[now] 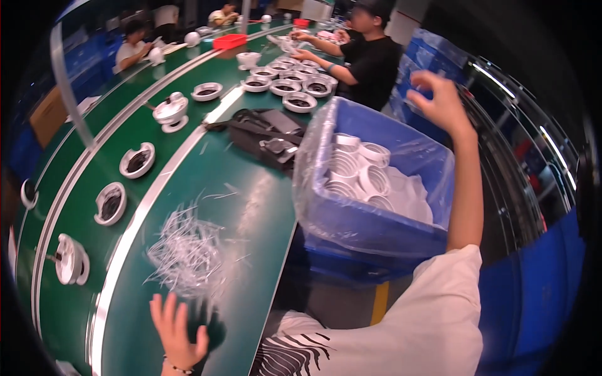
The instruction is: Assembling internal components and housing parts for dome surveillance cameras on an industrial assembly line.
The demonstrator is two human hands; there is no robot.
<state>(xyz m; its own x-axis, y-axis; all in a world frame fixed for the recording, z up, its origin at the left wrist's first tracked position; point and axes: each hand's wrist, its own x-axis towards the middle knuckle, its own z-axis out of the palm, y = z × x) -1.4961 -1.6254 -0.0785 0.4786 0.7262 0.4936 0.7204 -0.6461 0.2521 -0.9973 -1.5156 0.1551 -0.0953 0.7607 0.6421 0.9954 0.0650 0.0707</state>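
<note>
Strips (pixel 188 254) lie heaped just beyond your spread, empty left hand (pixel 178 338), while your right hand (pixel 446 108) (loosely curved, apparently empty) is raised near the bin (pixel 394 130) of rings (pixel 375 180), so best keep it clear of the liner (pixel 310 182).

Fisheye w/ black rim, bent edges, glare on grn table (pixel 260 269), shadow by L hand (pixel 180 341), bright streaks (pixel 495 81) upper R, bg dim/soft

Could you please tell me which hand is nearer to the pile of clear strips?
Left. The left hand is just short of the pile; the right hand is raised far to its right, past the blue bin.
</note>
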